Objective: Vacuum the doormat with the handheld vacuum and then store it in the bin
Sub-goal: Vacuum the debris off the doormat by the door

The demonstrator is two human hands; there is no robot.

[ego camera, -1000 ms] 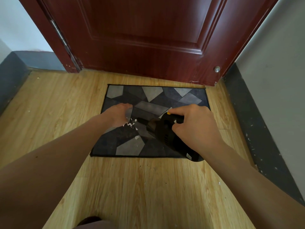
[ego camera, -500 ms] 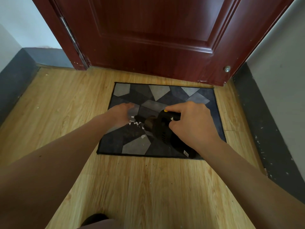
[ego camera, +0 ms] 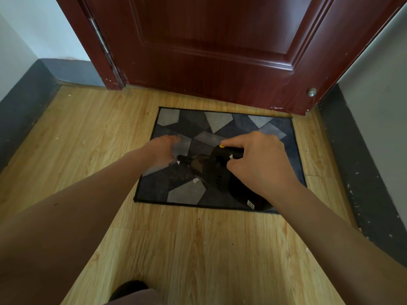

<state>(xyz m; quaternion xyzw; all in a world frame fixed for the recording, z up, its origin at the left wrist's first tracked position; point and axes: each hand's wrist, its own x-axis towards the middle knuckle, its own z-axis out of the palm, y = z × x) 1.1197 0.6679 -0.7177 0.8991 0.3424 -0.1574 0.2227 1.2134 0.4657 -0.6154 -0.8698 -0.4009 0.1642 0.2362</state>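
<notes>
A home entryway: a dark red panelled door (ego camera: 220, 51) in its frame fills the far side, with a patterned grey doormat (ego camera: 189, 126) on the floor just before it; the floor (ego camera: 220, 249) is light wood-look plank; pale walls (ego camera: 378, 69) carry a dark grey skirting band (ego camera: 24, 102).

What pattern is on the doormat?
Angular patches of grey, dark grey and blue on the doormat; head view.

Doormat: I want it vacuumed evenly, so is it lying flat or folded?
Flat. The doormat lies spread on the floor, all visible edges straight, no corner turned up; the vacuum hides part.
</notes>
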